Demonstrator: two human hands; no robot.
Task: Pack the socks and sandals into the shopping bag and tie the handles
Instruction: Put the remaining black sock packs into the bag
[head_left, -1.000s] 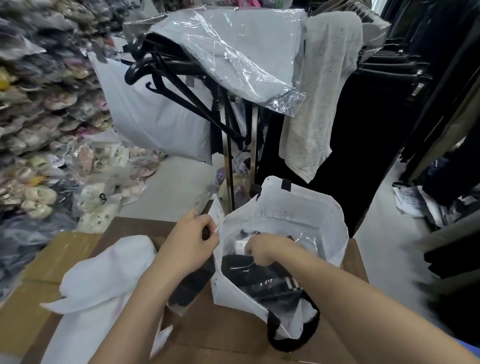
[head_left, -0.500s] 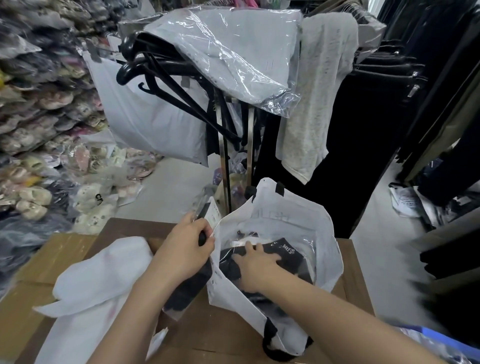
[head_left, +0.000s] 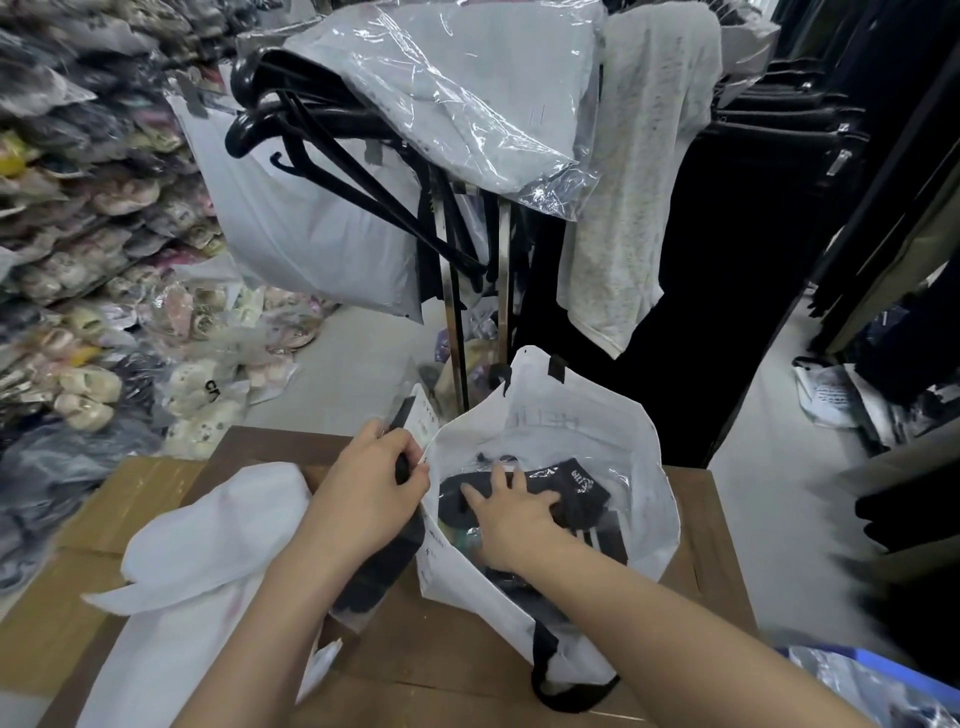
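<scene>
Packing step: right hand lying flat, pressing black socks down inside the white shopping bag near the counter's far right corner, left hand pinching the bag's rim open; next probably withdrawing, gathering handles to tie.

Hands in shopping bag

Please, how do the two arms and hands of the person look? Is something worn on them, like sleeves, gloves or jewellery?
Both forearms are bare as far as the picture shows them: no sleeve reaches into view. The left hand and the right hand wear no gloves. No watch, bracelet or ring can be seen on the visible sides of the wrists and fingers. No markings show.
</scene>
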